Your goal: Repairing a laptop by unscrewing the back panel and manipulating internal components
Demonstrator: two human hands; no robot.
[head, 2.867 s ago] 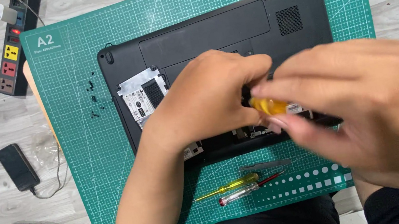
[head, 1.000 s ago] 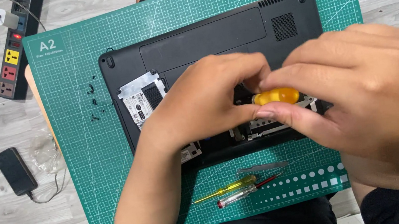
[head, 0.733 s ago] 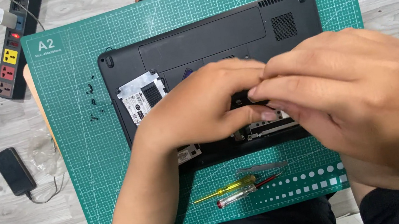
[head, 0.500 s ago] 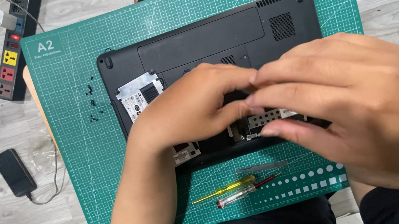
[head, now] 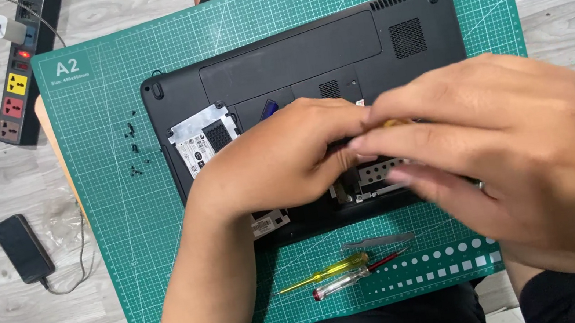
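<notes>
Nearest, on the near edge of the green gridded cutting mat (head: pixel 126 227), lie a yellow-handled screwdriver (head: pixel 323 273) and a clear-handled red-tipped screwdriver (head: pixel 356 275), with grey metal tweezers (head: pixel 378 241) just beyond them. Above these, both hands meet over the near half of the upturned black laptop (head: pixel 303 56). The left hand (head: pixel 280 162) rests curled on its base, fingers bent together toward the right. The right hand (head: pixel 516 153) comes in from the right, fingers pressed together around a small yellow-orange tool handle (head: pixel 395 123), of which only a sliver shows between the fingertips of the two hands. Left of the laptop sit tiny black screws (head: pixel 132 148). Far left on the grey wooden floor lie a black phone (head: pixel 22 248) and a black power strip (head: pixel 21 78).
</notes>
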